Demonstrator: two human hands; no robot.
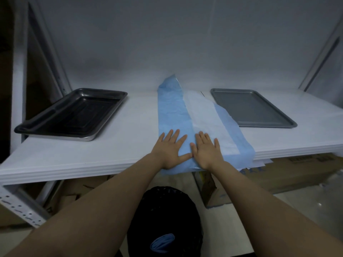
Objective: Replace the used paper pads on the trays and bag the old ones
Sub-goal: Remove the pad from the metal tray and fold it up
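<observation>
A long blue paper pad (pixel 173 110) with a white centre lies lengthwise on the white shelf, its left side folded over and its near end hanging past the front edge. My left hand (pixel 171 148) and my right hand (pixel 207 150) press flat on its near end, side by side, fingers spread and straight. A black tray (pixel 74 114) sits bare at the left of the shelf. A grey tray (pixel 252 108) sits bare at the right. Below, a black bag (pixel 165 216) stands open on the floor with a crumpled blue pad (pixel 162 242) inside.
The white shelf (pixel 83 154) has a layered front edge. Slanted metal shelf posts stand at both sides. Cardboard boxes (pixel 289 173) sit under the shelf, right and left of the bag. A white wall closes the back.
</observation>
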